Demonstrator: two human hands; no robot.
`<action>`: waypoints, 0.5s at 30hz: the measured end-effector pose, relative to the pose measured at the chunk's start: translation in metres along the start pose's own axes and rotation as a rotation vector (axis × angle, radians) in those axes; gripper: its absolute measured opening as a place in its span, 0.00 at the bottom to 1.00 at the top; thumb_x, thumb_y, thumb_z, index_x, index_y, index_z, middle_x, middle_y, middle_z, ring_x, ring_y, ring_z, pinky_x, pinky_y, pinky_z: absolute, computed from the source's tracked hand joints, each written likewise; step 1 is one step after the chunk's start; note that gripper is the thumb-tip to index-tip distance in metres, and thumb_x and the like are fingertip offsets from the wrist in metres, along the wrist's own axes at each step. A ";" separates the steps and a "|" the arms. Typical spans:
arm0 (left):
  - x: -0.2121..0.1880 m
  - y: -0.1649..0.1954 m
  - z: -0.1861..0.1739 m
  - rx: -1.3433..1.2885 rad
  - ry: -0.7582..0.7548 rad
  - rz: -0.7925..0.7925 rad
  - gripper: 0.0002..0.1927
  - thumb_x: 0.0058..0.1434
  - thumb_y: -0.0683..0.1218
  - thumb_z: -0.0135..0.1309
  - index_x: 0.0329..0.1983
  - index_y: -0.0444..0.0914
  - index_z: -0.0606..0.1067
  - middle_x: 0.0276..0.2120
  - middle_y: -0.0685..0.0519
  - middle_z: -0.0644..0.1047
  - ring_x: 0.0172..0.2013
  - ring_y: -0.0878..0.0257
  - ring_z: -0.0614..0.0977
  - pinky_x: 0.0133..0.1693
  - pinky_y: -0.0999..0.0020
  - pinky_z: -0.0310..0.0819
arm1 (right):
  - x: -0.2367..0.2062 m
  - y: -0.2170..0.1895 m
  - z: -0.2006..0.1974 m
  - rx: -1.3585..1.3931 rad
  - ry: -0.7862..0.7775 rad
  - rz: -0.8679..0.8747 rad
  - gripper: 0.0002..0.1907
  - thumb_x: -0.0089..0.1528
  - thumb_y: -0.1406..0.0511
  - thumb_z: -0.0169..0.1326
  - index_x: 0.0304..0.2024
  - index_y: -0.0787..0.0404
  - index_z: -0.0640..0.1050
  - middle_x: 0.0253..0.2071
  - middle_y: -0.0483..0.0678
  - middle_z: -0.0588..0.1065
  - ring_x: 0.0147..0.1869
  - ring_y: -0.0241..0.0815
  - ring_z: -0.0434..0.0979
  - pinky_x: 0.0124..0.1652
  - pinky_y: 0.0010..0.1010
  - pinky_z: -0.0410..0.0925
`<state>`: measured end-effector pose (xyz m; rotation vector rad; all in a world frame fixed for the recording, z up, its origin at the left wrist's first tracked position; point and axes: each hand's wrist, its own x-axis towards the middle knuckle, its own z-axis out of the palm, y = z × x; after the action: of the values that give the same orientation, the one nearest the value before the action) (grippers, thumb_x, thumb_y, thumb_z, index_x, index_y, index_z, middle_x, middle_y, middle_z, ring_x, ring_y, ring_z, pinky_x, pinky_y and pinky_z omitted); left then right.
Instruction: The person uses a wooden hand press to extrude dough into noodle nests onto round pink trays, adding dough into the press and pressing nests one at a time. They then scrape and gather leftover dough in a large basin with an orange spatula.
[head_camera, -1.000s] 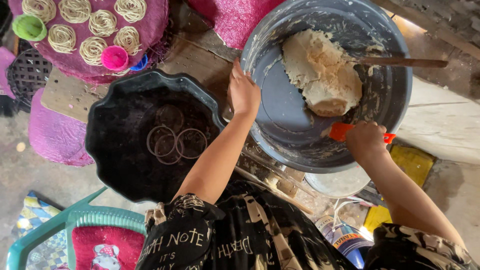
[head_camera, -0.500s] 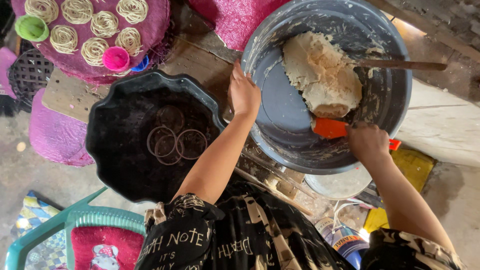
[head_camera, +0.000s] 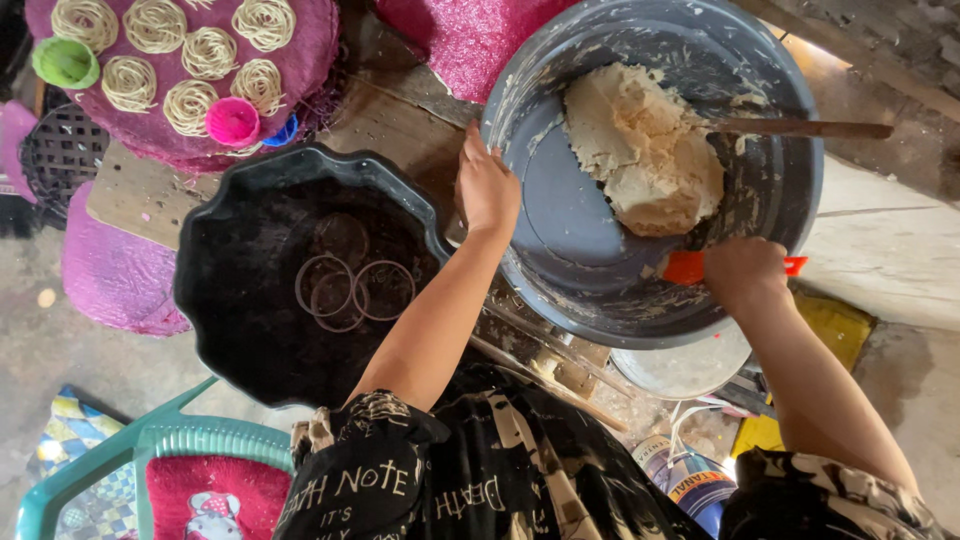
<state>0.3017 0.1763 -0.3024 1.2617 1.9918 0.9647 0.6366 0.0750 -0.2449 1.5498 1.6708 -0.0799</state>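
Left hand: my left hand (head_camera: 487, 187) rests on the near-left rim of the grey basin (head_camera: 790, 200), fingers curled over the edge and pressed to it, steadying the basin.
Right hand: my right hand (head_camera: 745, 272) is inside the basin at its near-right wall, closed around an orange scraper (head_camera: 684, 267).
Grip state: the right grip pinches the scraper, and only its orange ends stick out on either side of my fist; the left grip is clamped on the rim.
Dough: a pale lump of dough (head_camera: 643, 145) lies against the far wall of the basin, its long axis running from far-left to near-right.
Key relation: the dough lies just beyond and to the left of my right grip, its near end close to the scraper's blade; the right hand is the nearer one, the left is apart from it across bare basin floor.
Wooden stick: a wooden stick (head_camera: 810, 128) leans over the far-right rim with its tip in the dough.
Black tray: a scalloped black tray (head_camera: 230, 300) sits left of the basin, touching it, with thin metal rings (head_camera: 345, 285) in it.
Pink mat: noodle coils (head_camera: 185, 50) lie on a pink mat (head_camera: 310, 40) at the far-left corner of the wooden table (head_camera: 400, 130).
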 end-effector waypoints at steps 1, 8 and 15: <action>0.000 0.000 0.000 0.005 0.001 0.002 0.25 0.69 0.41 0.47 0.70 0.37 0.60 0.60 0.37 0.73 0.57 0.42 0.79 0.53 0.55 0.76 | 0.000 -0.001 0.003 0.017 0.016 -0.021 0.13 0.65 0.62 0.49 0.38 0.52 0.86 0.43 0.48 0.84 0.49 0.49 0.85 0.40 0.41 0.77; -0.002 0.004 -0.002 0.014 -0.010 -0.020 0.26 0.69 0.42 0.46 0.70 0.38 0.60 0.60 0.37 0.73 0.57 0.42 0.78 0.54 0.53 0.74 | -0.010 0.007 0.002 0.127 0.029 -0.060 0.13 0.65 0.60 0.48 0.41 0.49 0.85 0.45 0.50 0.83 0.50 0.52 0.84 0.44 0.44 0.78; 0.001 0.005 -0.002 0.028 -0.028 -0.004 0.27 0.69 0.42 0.46 0.70 0.37 0.59 0.60 0.36 0.72 0.57 0.41 0.78 0.54 0.54 0.75 | 0.002 -0.007 0.003 0.275 0.089 -0.036 0.17 0.70 0.53 0.42 0.47 0.43 0.82 0.46 0.50 0.82 0.50 0.54 0.83 0.45 0.48 0.76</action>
<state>0.3019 0.1775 -0.2972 1.2792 1.9921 0.9153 0.6329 0.0731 -0.2514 1.7474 1.8171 -0.2739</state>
